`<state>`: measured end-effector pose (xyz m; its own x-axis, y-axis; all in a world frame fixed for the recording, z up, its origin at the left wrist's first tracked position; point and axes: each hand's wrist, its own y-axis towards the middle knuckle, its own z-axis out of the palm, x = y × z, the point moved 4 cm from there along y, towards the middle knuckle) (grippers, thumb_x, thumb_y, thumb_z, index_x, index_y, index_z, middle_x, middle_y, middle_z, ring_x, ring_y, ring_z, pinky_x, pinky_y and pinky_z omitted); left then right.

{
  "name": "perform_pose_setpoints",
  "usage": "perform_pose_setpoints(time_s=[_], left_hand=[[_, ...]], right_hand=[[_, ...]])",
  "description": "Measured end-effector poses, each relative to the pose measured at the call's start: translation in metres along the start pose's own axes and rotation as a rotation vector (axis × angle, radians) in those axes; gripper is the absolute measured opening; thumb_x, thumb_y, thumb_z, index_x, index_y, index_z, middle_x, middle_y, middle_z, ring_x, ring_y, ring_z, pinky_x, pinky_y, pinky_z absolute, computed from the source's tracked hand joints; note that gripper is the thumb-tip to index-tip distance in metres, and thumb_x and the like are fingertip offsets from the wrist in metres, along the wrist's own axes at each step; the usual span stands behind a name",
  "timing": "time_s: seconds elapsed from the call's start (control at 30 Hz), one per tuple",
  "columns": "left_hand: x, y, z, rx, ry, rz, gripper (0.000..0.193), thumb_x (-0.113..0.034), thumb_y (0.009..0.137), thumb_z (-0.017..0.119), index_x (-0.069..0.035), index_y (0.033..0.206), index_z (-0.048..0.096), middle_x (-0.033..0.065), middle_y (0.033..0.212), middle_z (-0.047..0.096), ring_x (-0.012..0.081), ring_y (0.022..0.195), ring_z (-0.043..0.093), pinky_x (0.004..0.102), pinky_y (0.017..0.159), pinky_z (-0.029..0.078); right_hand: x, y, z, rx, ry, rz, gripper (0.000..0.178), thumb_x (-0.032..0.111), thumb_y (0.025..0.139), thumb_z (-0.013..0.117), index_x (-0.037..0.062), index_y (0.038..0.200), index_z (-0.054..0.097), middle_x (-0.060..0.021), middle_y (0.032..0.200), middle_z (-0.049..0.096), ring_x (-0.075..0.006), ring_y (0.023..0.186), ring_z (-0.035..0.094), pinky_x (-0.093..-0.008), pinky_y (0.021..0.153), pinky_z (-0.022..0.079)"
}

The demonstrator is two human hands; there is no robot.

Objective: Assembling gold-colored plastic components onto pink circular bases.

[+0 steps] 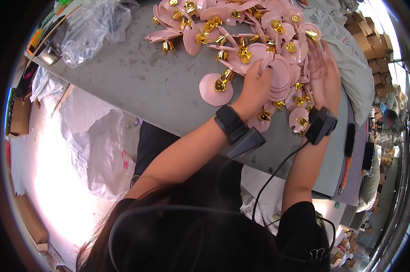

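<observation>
Pink discs [210, 90] with gold-coloured metal fittings lie in a loose heap across the far side of the grey table. My left hand [255, 88] is closed on a stack of pink discs [281, 75], its thumb lying over the top one; the fingers beneath are hidden. That top disc has a small notch in its rim. At the right edge of the heap, my right hand [325, 77] is open with its fingers stretched out and palm partly showing. Its fingertips are beside a pink disc with a gold fitting [311, 34]; whether they touch it I cannot tell.
A white woven sack [350, 68] lies along the table's right side. Clear plastic bags [96, 29] and a metal pot [50, 53] sit at the far left. A brush-like tool [348, 149] rests near the right edge. A black cable [277, 170] hangs from my right wrist device.
</observation>
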<state>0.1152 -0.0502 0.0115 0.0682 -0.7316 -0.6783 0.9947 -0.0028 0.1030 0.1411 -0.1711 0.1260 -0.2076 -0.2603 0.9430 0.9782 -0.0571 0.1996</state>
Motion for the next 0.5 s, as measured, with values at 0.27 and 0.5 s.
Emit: perform_pose_setpoints(time_s=[0.27,0.5], left_hand=[[-0.009,-0.006,0.010,0.115,-0.181,-0.304,0.028,-0.020,0.093,0.042,0.001,0.112,0.048,0.0095,0.099,0.059,0.0142,0.088,0.060,0.0270,0.076,0.051],[-0.012,-0.008,0.015,0.299,-0.691,-0.472,0.035,-0.032,0.095,0.041,-0.003,0.112,0.050,0.0085,0.107,0.058,0.0171,0.096,0.058,0.0295,0.087,0.048]], right_hand=[[-0.005,-0.008,-0.036,-0.041,-0.620,-0.063,0.028,0.011,0.087,0.054,-0.0057,0.110,0.054,-0.0136,0.106,0.059,-0.0192,0.099,0.056,-0.0286,0.086,0.044],[-0.025,-0.074,-0.128,-0.195,-1.472,0.219,0.034,0.026,0.082,0.063,0.0010,0.105,0.060,-0.0097,0.095,0.061,-0.0158,0.083,0.056,-0.0296,0.075,0.044]])
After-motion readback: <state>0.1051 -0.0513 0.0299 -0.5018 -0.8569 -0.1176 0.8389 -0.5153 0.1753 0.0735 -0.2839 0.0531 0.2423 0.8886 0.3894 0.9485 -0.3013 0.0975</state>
